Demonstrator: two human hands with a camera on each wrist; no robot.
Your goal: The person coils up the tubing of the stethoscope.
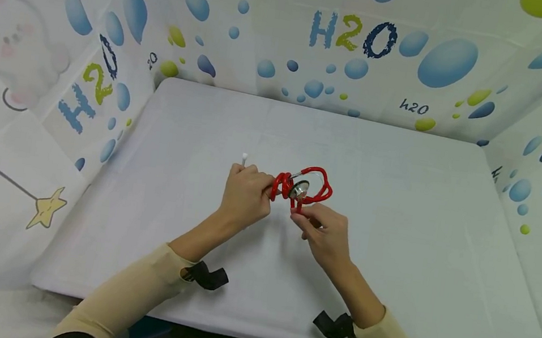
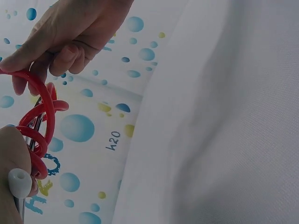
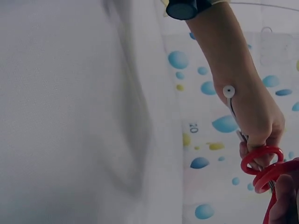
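A stethoscope with red tubing (image 1: pixel 328 191) is held up above the table between both hands. The tubing is wound in loops round its metal ear tubes, and the silver chest piece (image 1: pixel 301 189) lies among the loops. My left hand (image 1: pixel 247 195) grips the ear tubes, fingers curled; a white ear tip (image 1: pixel 244 156) sticks out beyond it. In the left wrist view the wound coils (image 2: pixel 35 133) sit against this hand. My right hand (image 1: pixel 328 235) pinches a section of red tubing below the chest piece between thumb and fingers. In the right wrist view its thumb (image 3: pixel 283 198) is partly cut off.
Beneath the hands spreads a table with a white cover (image 1: pixel 419 257). Printed curtains (image 1: pixel 278 38) with blue drops and lettering enclose the back and sides. Black bands (image 1: pixel 207 276) hang at both wrists. The table's front edge (image 1: pixel 228 335) runs below the forearms.
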